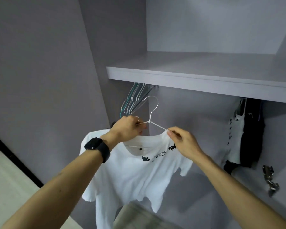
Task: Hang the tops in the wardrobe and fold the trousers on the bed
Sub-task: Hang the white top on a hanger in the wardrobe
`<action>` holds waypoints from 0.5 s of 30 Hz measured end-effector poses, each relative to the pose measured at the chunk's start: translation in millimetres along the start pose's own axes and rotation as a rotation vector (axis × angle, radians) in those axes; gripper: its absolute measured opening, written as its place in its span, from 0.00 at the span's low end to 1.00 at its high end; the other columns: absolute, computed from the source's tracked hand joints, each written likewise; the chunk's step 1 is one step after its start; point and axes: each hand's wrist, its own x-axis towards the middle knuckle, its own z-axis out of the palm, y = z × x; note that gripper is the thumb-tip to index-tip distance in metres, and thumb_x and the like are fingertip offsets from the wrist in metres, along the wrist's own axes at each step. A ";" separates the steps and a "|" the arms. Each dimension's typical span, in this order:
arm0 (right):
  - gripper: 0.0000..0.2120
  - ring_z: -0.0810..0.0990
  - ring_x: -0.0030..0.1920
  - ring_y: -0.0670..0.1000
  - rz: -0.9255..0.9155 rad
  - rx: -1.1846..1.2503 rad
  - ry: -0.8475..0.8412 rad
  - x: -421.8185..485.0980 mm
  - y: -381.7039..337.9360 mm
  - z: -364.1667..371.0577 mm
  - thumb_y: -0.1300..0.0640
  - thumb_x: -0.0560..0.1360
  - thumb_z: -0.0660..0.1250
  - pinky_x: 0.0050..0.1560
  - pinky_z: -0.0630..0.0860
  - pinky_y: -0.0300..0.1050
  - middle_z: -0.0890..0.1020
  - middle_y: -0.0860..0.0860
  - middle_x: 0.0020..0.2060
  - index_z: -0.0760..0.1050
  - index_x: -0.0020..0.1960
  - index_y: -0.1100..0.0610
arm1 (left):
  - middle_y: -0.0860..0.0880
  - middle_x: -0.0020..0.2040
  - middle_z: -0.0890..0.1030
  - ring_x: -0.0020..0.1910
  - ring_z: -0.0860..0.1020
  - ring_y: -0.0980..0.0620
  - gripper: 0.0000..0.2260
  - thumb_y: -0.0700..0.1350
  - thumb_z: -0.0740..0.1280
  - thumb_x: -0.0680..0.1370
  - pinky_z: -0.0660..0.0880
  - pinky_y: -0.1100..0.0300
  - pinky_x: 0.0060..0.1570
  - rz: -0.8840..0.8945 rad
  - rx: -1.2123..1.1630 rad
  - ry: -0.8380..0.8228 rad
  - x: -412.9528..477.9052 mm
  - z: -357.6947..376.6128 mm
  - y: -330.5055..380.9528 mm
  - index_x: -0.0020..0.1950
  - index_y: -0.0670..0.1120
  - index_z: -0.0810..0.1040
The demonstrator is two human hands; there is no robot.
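White T-shirt [130, 172]: likely soft, light, limp, may slip off thin hanger [149, 121] | left hand [127, 128] grips hanger arm | right hand [182, 141] pinches collar | under shelf [188, 76] front edge | best carried by hanger neck

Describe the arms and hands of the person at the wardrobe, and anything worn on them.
Both forearms are bare right up to the edge of the picture, with no sleeves in view. The left hand has a black rectangular smartwatch with a dark band strapped at its wrist. The right hand and its wrist show no watch, bracelet or glove.
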 end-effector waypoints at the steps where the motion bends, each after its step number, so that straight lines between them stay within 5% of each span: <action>1: 0.06 0.74 0.36 0.42 -0.019 0.022 0.021 -4.4 -2.6 7.7 0.52 0.82 0.66 0.42 0.72 0.40 0.80 0.43 0.35 0.81 0.52 0.52 | 0.57 0.39 0.82 0.40 0.78 0.54 0.09 0.56 0.67 0.80 0.73 0.57 0.43 0.013 -0.007 0.001 0.2 2.8 5.5 0.41 0.56 0.77; 6: 0.08 0.79 0.41 0.46 -0.035 0.060 0.078 -8.0 -4.5 9.7 0.54 0.83 0.64 0.46 0.73 0.36 0.84 0.47 0.41 0.82 0.55 0.53 | 0.52 0.35 0.73 0.38 0.74 0.41 0.15 0.52 0.59 0.84 0.68 0.53 0.38 -0.009 0.088 0.077 -1.1 14.1 12.5 0.37 0.53 0.66; 10: 0.06 0.76 0.38 0.39 0.013 0.013 0.241 -6.5 12.2 -16.0 0.56 0.82 0.66 0.43 0.71 0.32 0.81 0.40 0.37 0.82 0.52 0.54 | 0.50 0.47 0.84 0.46 0.79 0.44 0.12 0.49 0.60 0.84 0.75 0.56 0.42 -0.023 0.094 0.003 -8.7 6.3 -11.9 0.41 0.50 0.72; 11: 0.06 0.76 0.38 0.39 -0.002 0.003 0.262 -4.4 10.1 -17.5 0.57 0.82 0.66 0.44 0.72 0.34 0.81 0.40 0.38 0.82 0.51 0.54 | 0.52 0.49 0.84 0.46 0.79 0.48 0.12 0.49 0.60 0.84 0.74 0.65 0.40 -0.012 0.094 -0.002 -9.0 7.5 -12.0 0.41 0.50 0.73; 12: 0.06 0.77 0.40 0.40 -0.052 -0.018 0.250 -1.4 3.1 -16.0 0.58 0.82 0.66 0.47 0.72 0.36 0.82 0.42 0.40 0.82 0.52 0.54 | 0.54 0.49 0.85 0.44 0.78 0.53 0.12 0.49 0.60 0.84 0.70 0.72 0.34 0.000 0.072 0.012 -8.2 10.1 -9.2 0.41 0.51 0.74; 15: 0.07 0.77 0.46 0.43 -0.197 -0.165 0.051 15.4 -23.0 2.5 0.56 0.81 0.67 0.51 0.70 0.36 0.86 0.44 0.48 0.84 0.55 0.52 | 0.52 0.36 0.82 0.33 0.77 0.53 0.14 0.49 0.62 0.84 0.68 0.67 0.30 0.033 -0.048 0.062 -0.2 15.9 6.0 0.39 0.50 0.73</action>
